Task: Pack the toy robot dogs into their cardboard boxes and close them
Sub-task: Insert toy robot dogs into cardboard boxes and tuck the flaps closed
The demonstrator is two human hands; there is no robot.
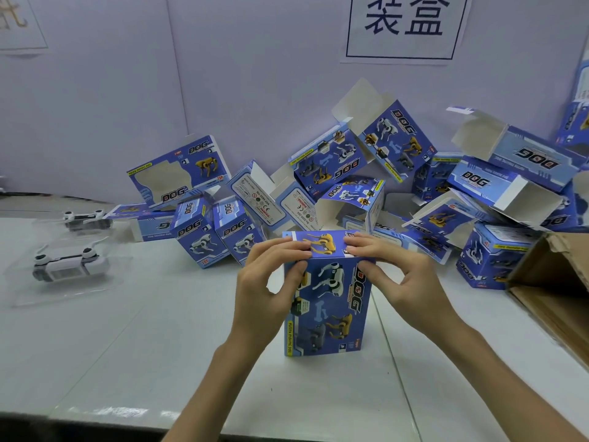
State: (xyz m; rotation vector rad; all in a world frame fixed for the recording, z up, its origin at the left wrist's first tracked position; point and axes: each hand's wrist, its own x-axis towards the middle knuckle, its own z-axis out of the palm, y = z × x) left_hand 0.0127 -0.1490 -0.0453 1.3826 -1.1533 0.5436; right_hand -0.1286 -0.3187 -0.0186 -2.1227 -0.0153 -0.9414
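A blue cardboard box printed with robot dogs stands on end on the white table, straight in front of me. Its top flap lies folded flat. My left hand grips the box's upper left corner, fingers over the flap and thumb on the front face. My right hand holds the upper right corner the same way. Two white toy robot dogs in clear plastic trays lie at the far left of the table. What is inside the held box is hidden.
A heap of blue boxes, several with open flaps, is piled against the back wall. A brown cardboard carton stands open at the right edge. A paper sign hangs on the wall.
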